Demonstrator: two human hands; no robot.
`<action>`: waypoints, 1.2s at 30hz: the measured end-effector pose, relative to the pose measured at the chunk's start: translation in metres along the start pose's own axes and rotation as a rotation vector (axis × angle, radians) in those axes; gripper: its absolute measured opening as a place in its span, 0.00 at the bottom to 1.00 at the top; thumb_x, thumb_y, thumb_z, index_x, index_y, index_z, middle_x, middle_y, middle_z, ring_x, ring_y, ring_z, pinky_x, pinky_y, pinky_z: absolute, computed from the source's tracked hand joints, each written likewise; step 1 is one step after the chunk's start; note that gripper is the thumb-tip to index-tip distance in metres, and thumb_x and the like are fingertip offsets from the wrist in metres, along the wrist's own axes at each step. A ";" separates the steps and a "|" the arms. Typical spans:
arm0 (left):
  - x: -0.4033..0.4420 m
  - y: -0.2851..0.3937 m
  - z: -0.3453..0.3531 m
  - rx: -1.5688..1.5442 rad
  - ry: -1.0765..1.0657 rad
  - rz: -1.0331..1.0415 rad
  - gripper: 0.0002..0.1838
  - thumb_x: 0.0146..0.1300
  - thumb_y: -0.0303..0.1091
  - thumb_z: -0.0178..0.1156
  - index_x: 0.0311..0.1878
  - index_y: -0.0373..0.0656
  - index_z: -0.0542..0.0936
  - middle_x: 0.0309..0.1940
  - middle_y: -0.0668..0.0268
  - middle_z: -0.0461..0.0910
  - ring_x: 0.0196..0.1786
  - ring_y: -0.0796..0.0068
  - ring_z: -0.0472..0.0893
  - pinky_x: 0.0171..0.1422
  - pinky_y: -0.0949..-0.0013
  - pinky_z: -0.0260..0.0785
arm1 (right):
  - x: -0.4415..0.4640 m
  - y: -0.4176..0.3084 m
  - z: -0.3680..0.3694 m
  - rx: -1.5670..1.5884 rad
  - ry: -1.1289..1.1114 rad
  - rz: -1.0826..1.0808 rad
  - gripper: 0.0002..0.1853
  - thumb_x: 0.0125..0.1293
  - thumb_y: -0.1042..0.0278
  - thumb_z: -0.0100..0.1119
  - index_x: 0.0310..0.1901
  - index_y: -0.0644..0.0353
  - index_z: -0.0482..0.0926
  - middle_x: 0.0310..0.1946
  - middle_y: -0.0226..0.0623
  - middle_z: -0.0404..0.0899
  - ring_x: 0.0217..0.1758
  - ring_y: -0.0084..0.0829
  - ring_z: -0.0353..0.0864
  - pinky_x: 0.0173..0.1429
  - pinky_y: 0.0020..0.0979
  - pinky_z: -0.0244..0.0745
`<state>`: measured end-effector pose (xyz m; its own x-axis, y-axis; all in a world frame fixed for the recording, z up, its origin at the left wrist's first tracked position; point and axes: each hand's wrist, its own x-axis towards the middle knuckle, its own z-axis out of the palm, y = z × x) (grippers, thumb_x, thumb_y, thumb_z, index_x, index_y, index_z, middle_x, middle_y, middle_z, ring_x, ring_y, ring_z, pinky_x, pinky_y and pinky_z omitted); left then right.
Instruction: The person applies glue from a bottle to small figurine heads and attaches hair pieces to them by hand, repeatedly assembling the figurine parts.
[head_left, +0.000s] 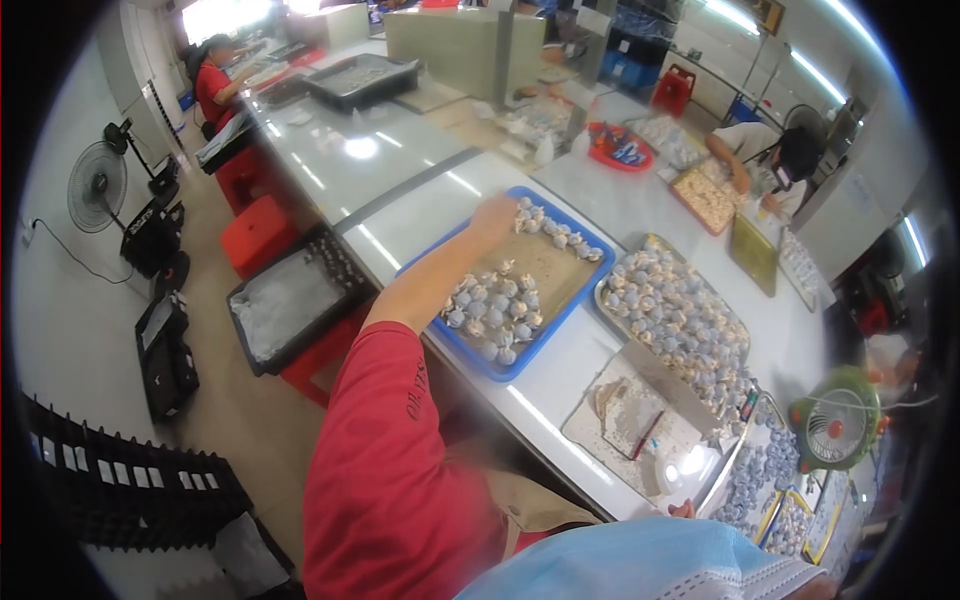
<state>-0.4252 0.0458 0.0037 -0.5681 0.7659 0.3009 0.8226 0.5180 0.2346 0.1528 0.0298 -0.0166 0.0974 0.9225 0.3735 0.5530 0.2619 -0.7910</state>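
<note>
My left hand (pixel 493 220) reaches over the far corner of a blue-rimmed tray (pixel 600 262). Its fingertips are at a row of small grey-and-cream figures (pixel 545 223) along the tray's far side. The fingers are too blurred to show whether they grip one. A loose cluster of the same round-headed figures (pixel 492 308) lies in the near half, on a brown liner. Of my right hand (pixel 683 509), only a bit of the fingers shows above the blue mask at the bottom; the rest is hidden, and what it holds cannot be made out.
Right of the blue tray stands a tray heaped with figures (pixel 665 310). An open cardboard box (pixel 625 410) lies nearer, with a green fan (pixel 838 420) further right. Black crates (pixel 295 300) and red stools (pixel 258 235) line the left side. Two other people work across the tables.
</note>
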 end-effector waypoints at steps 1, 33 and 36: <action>-0.002 0.001 0.001 -0.035 0.000 0.009 0.11 0.55 0.25 0.48 0.42 0.36 0.71 0.42 0.48 0.70 0.45 0.50 0.75 0.47 0.56 0.69 | 0.001 0.002 -0.001 -0.014 -0.011 0.010 0.14 0.66 0.65 0.48 0.45 0.67 0.74 0.30 0.42 0.78 0.32 0.31 0.76 0.38 0.27 0.70; -0.265 0.274 -0.003 -1.789 -1.036 -0.350 0.19 0.59 0.27 0.58 0.54 0.36 0.69 0.47 0.59 0.75 0.44 0.74 0.77 0.48 0.76 0.69 | 0.078 0.014 0.014 -0.220 -0.498 -0.246 0.17 0.55 0.63 0.61 0.46 0.59 0.77 0.42 0.38 0.78 0.41 0.25 0.74 0.47 0.25 0.66; -0.267 0.271 -0.002 -1.792 -1.017 -0.402 0.19 0.59 0.26 0.58 0.54 0.35 0.69 0.47 0.59 0.75 0.44 0.74 0.76 0.49 0.76 0.68 | 0.064 0.000 0.016 -0.275 -0.572 -0.149 0.18 0.52 0.62 0.64 0.44 0.62 0.77 0.39 0.39 0.78 0.41 0.25 0.74 0.47 0.24 0.66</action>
<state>-0.0510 -0.0194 -0.0113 0.0550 0.9428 -0.3288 -0.5857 0.2971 0.7541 0.1455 0.0931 -0.0002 -0.4103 0.9072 0.0927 0.7256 0.3863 -0.5695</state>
